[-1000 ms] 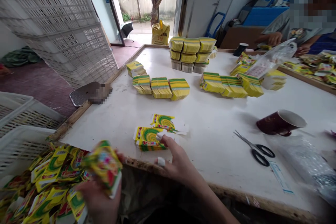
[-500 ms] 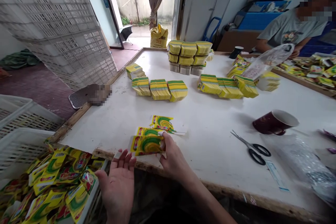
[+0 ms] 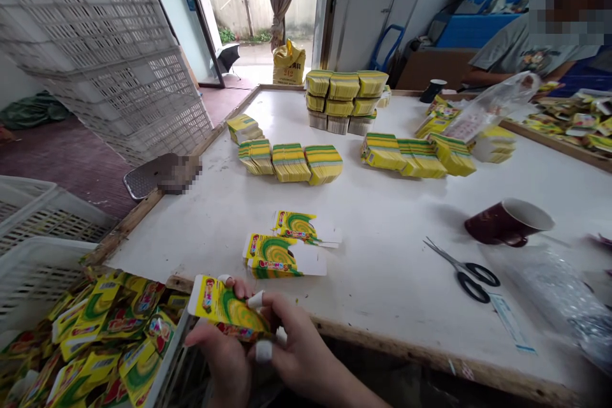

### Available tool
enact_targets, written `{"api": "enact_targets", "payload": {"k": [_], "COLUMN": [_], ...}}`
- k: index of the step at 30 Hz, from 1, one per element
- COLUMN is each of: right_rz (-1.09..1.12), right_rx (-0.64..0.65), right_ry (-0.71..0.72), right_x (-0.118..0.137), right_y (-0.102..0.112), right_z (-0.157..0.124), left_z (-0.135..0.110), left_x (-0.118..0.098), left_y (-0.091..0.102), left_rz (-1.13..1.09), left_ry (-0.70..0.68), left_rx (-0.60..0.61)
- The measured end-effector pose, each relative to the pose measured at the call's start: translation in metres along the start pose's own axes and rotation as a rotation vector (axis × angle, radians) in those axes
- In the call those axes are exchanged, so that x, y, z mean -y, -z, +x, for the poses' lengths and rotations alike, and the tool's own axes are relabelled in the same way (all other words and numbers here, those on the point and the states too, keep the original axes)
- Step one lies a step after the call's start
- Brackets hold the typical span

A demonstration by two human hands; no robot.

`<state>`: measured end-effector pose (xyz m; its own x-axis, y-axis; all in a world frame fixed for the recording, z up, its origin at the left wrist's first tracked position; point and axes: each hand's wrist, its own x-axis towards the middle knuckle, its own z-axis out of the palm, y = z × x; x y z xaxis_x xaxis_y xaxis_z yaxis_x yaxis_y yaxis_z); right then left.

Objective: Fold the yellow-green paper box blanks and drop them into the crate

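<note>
Both my hands hold one flat yellow-and-green printed carton (image 3: pixel 228 311) just off the near edge of the white table (image 3: pixel 382 236). My left hand (image 3: pixel 224 360) grips it from below. My right hand (image 3: pixel 291 354), with white finger covers, pinches its right end. Right behind, on the table, lies a small stack of the same cartons (image 3: pixel 272 256), and another little stack (image 3: pixel 299 227) lies a bit farther back. A white basket (image 3: pixel 29 268) at my left is heaped with loose cartons (image 3: pixel 95 344).
Rows of bundled cartons (image 3: pixel 291 162) and a taller pile (image 3: pixel 347 99) stand at the back of the table. Scissors (image 3: pixel 463 271) and a tipped dark red mug (image 3: pixel 509 223) lie to the right, by clear plastic bags (image 3: pixel 564 306). Another person (image 3: pixel 530 51) works at the far right. White crates (image 3: pixel 109 44) lean on the left.
My right hand drew a carton back from the table stack toward me. My left hand, open half a second ago, has closed under it. Both hands now sit below the table edge.
</note>
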<state>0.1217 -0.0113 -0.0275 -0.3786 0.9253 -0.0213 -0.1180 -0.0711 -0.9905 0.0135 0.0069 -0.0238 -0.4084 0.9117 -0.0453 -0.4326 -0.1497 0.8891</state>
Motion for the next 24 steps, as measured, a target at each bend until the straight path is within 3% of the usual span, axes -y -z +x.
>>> {"api": "enact_targets", "payload": {"k": [4,7,11,13,16,18,19,22,24], "right_rz": [-0.050,-0.201,-0.531,-0.769,-0.972,-0.955,-0.907,-0.648,-0.393], "right_rx": [-0.081,-0.133,-0.134,-0.097,0.016,0.028,-0.036,-0.333,-0.343], "right_ry": [0.059,0.165,0.352,0.409,0.463,0.505,0.516,0.403,0.237], "right_x": [0.002,0.008,0.019,0.025,0.030,0.029,0.027,0.019,0.015], "right_y": [0.020,0.043,0.073,0.080,0.076,0.069,0.065,0.059,0.058], "right_z": [0.006,0.006,0.001,-0.003,-0.010,-0.013,-0.014,-0.014,-0.011], "left_z": [-0.007,-0.007,0.005,0.010,0.009,0.003,-0.001,-0.012,-0.017], "left_x": [0.014,0.013,-0.012,-0.025,-0.029,-0.021,-0.015,0.003,0.010], "left_y": [0.016,0.028,0.035,0.034,0.029,0.024,0.023,0.023,0.025], "left_rz": [0.166,0.252,0.272,0.297,0.601,0.820,0.896,1.018,1.056], "left_ry": [-0.007,-0.003,0.080,0.065,0.008,0.015,0.007,-0.118,-0.203], "left_rx": [-0.011,-0.020,0.286,0.382,0.536,0.674,0.701,0.620,0.580]}}
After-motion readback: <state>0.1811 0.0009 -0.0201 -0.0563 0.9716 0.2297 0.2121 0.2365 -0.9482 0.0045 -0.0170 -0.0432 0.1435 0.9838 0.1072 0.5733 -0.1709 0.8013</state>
